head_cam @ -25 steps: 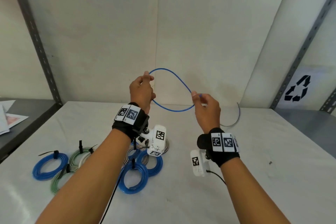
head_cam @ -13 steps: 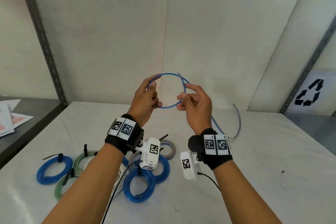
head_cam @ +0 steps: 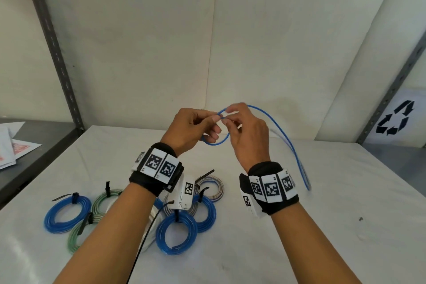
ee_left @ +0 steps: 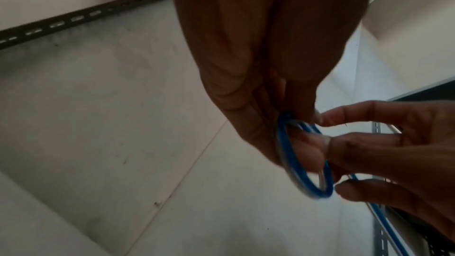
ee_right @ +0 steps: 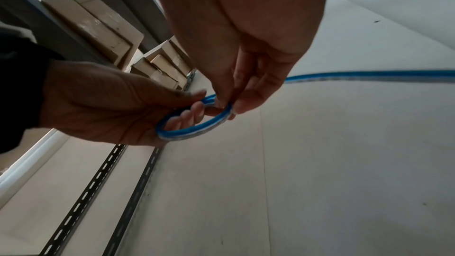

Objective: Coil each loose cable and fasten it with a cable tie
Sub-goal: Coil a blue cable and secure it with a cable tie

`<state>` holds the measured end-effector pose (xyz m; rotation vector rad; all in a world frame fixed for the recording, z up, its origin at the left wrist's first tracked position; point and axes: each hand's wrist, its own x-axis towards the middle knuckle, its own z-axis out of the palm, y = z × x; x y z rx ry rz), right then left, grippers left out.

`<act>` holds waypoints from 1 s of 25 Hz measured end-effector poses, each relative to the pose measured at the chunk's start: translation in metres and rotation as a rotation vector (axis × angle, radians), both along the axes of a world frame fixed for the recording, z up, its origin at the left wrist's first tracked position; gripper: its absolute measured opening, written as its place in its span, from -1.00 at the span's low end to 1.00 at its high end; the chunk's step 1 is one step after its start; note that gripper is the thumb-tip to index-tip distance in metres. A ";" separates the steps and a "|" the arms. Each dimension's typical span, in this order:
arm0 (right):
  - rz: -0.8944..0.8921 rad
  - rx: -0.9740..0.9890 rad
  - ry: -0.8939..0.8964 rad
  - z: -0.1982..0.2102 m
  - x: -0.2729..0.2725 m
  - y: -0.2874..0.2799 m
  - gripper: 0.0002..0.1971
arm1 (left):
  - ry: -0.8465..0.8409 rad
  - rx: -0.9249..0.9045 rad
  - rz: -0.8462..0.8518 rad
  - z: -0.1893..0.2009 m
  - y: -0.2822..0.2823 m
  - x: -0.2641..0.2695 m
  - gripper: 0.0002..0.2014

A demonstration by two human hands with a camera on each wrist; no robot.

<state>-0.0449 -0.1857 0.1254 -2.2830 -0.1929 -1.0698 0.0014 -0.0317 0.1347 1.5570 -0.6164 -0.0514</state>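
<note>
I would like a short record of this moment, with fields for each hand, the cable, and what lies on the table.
left hand: holds the small loop of the blue cable
right hand: pinches the cable at the loop
cable: one small loop; long tail hangs to the right
table: several tied coils, blue and green

Pale wall panels (head_cam: 161,41) rise behind the white table (head_cam: 334,226). Slotted grey metal uprights (head_cam: 53,48) stand at both sides. A recycling sign (head_cam: 394,117) hangs at right; stacked, possibly cardboard, boxes (ee_right: 98,26) sit nearby.
</note>
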 end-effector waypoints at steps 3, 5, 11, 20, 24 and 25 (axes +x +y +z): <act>0.046 -0.023 0.047 0.000 -0.004 -0.006 -0.59 | -0.051 0.189 -0.018 0.006 0.005 -0.001 -0.83; -0.028 -0.144 0.109 0.004 -0.002 -0.006 -0.70 | -0.107 0.265 0.046 0.006 0.005 0.002 -0.85; -0.006 -0.223 0.102 0.020 0.006 -0.011 -0.87 | -0.069 0.190 0.064 0.002 0.014 0.005 -0.84; 0.177 0.307 0.077 0.020 0.011 -0.030 -0.95 | 0.044 -0.013 0.028 0.004 0.013 0.000 -0.77; 0.392 0.633 0.165 0.004 0.001 -0.013 -0.87 | 0.092 -0.215 0.081 0.006 0.010 0.001 -0.77; 0.418 0.720 0.166 0.002 -0.001 -0.008 -0.86 | 0.100 -0.247 0.091 0.007 0.008 0.000 -0.77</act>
